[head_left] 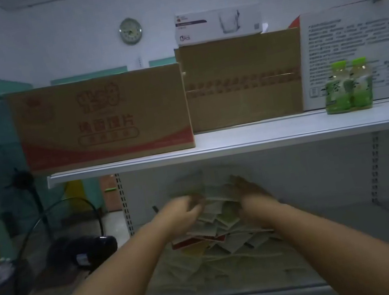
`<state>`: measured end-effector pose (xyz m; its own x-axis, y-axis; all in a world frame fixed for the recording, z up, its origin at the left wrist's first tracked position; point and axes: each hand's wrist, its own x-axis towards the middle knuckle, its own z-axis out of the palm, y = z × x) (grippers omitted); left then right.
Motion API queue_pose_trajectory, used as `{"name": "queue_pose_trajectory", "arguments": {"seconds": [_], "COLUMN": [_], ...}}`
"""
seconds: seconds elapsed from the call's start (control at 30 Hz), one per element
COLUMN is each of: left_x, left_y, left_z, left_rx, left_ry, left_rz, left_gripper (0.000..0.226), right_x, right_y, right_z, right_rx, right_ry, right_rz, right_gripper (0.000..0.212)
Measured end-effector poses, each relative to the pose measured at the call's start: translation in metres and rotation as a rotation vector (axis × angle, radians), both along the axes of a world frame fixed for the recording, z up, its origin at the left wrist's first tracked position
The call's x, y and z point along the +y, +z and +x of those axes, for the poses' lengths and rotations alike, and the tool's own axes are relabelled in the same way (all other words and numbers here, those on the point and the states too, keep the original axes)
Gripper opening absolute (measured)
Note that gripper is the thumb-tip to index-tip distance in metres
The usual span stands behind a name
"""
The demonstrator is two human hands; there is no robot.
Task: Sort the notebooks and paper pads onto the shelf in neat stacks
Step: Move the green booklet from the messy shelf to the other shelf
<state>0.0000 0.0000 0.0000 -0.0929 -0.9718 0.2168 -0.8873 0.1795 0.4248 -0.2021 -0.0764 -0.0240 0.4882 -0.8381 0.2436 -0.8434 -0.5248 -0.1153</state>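
Observation:
A loose, fanned heap of pale notebooks and paper pads [218,243] lies on the dim lower shelf [342,233], with one red cover [198,241] among them. My left hand [183,212] is curled around the left side of a small bundle of pads [208,191] at the back of the heap. My right hand [248,189] presses flat against the bundle's right side. The bundle is blurred, and its lower part is hidden behind my hands.
The white upper shelf [263,136] carries a printed cardboard box [102,121], a plain cardboard box [244,80] with a glassware carton [217,25] on top, a white box [355,45] and two green bottles [346,86]. A floor fan [31,198] stands at left.

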Motion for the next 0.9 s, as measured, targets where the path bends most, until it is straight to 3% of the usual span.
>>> {"name": "queue_pose_trajectory", "arguments": {"seconds": [0.13,0.2,0.27,0.3,0.37,0.43,0.5,0.57,0.63,0.7,0.77,0.83,0.9], "left_x": [-0.024,-0.037,-0.047,-0.050,-0.051,-0.048,-0.045,-0.041,-0.036,-0.030,-0.020,-0.011,-0.001], "left_y": [0.003,0.007,0.016,0.021,0.030,0.032,0.029,0.027,0.022,0.015,0.010,0.007,0.005], "left_z": [0.030,0.039,0.039,0.037,0.033,0.032,0.030,0.028,0.038,0.061,0.086,0.102,0.108], "left_rx": [0.122,0.217,0.487,0.707,1.108,1.260,1.380,1.430,1.451,1.459,1.470,1.458,1.422], "left_ry": [0.012,0.021,0.040,0.051,0.022,-0.084,-0.118,-0.014,0.076,0.107,0.130,0.167,0.203], "left_rz": [-0.069,-0.128,-0.141,-0.081,0.224,0.544,0.593,0.491,0.392,0.314,0.240,0.184,0.155], "left_gripper": [0.030,0.025,0.018,0.019,0.034,0.048,0.039,0.014,0.007,0.008,0.019,0.023,0.018], "right_x": [-0.013,-0.010,-0.006,-0.003,0.001,0.003,0.001,0.000,-0.004,-0.003,-0.011,-0.016,-0.019], "right_y": [0.001,0.002,0.005,0.006,0.006,0.005,0.002,0.003,0.007,0.014,0.021,0.029,0.031], "right_z": [0.001,-0.004,-0.008,-0.009,-0.004,0.005,0.018,0.032,0.040,0.044,0.046,0.056,0.069], "right_rx": [-0.001,-0.015,-0.010,-0.014,-0.116,-0.190,-0.145,-0.043,-0.014,-0.176,-0.298,-0.291,-0.246], "right_ry": [-0.042,-0.082,-0.152,-0.180,-0.121,0.035,0.227,0.394,0.405,0.229,-0.038,-0.193,-0.242], "right_rz": [0.126,0.086,0.010,-0.073,-0.439,-0.793,-0.876,-0.811,-0.609,-0.346,-0.156,0.065,0.138], "right_gripper": [0.053,0.049,0.057,0.062,0.053,0.044,0.039,0.037,0.043,0.062,0.050,0.047,0.056]}}
